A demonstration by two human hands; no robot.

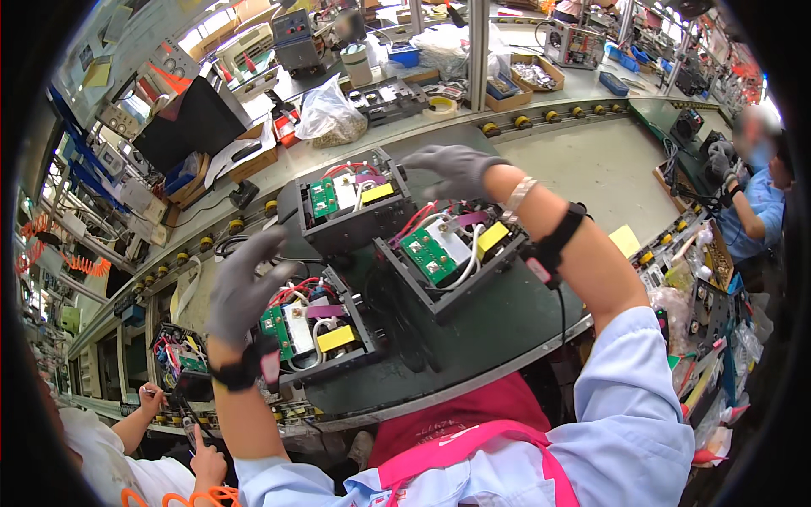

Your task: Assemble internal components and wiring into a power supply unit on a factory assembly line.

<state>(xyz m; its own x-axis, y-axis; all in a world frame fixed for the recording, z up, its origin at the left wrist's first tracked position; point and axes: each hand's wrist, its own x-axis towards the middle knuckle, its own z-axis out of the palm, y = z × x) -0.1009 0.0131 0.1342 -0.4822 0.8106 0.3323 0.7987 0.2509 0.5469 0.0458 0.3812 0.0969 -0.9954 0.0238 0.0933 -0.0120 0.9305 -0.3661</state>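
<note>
Three black open-topped electronic units with green circuit boards, red and white wires and yellow blocks stand on a dark green board (524, 329). My left hand (245, 287), in a grey glove, is beside the left unit (317, 325), fingers apart and curved, with nothing visible in it. Reaching past the right unit (452, 253), my gloved right hand (456, 169) has its fingers stretched out near the right corner of the back unit (351, 198). Whether those fingertips touch the back unit, I cannot tell. Dark bands with small modules circle both wrists.
A roller conveyor (583, 111) curves around the board. Behind it stand a clear bag of small parts (334, 118), a tape roll (441, 106) and a cardboard box (536, 74). One co-worker (756, 203) is at the right; another's hands (203, 460) work at lower left, near another unit (182, 359).
</note>
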